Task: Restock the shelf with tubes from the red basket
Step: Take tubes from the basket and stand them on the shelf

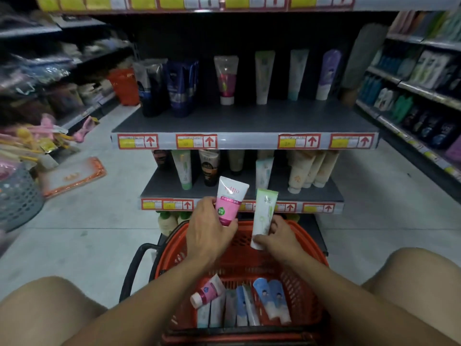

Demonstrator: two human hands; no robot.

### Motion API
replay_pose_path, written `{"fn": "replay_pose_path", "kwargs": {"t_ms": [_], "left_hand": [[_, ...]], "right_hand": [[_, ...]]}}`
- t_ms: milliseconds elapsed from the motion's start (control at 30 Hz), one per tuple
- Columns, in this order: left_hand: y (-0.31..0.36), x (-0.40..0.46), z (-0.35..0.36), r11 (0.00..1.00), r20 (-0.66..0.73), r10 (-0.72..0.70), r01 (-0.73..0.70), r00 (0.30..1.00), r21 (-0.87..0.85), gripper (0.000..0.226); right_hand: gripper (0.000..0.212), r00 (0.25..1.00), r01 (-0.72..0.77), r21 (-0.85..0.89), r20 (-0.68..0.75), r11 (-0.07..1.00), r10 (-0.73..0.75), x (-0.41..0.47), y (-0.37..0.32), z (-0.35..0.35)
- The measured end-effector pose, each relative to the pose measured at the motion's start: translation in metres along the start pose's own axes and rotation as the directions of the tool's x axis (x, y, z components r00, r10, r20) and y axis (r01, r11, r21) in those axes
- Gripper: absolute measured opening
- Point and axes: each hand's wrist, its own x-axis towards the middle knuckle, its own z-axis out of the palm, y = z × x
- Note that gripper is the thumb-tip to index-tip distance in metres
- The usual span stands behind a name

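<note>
Above the far rim of the red basket [310, 243], the left hand [209, 229] has its grip closed around a pink-and-white tube [229, 199], the right hand [280, 237] around a green-and-white tube [263, 217]. More tubes [243, 303] lie at the basket's near edge, below the shelf [244, 121].

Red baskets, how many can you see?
2: one basket in front of the person, holding tubes; another basket on the floor, left of the shelf.
</note>
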Motion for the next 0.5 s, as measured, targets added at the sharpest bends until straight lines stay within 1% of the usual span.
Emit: {"fn": "replay_pose_path", "kwargs": {"t_ms": [133, 267, 367, 500], "left_hand": [[0.022, 0.008, -0.020, 0.999, -0.055, 0.033, -0.034, 0.998, -0.021, 0.061], [0.043, 0.014, -0.039, 0.998, -0.103, 0.050, -0.053, 0.993, -0.025, 0.060], [0.057, 0.019, -0.051, 0.996, -0.124, 0.064, -0.072, 0.990, -0.060, 0.064], [0.074, 0.028, -0.066, 0.991, -0.171, 0.088, -0.103, 0.981, -0.081, 0.062]], "right_hand": [[0.061, 0.991, 0.135, 0.006, 0.004, 0.991, -0.135, -0.012, -0.029, -0.014], [0.054, 0.964, 0.260, -0.065, -0.044, 0.963, -0.263, -0.026, -0.060, -0.027], [0.055, 0.945, 0.311, -0.122, -0.069, 0.943, -0.321, -0.032, -0.081, -0.037], [0.054, 0.918, 0.364, -0.186, -0.092, 0.912, -0.385, -0.037, -0.106, -0.047]]}}
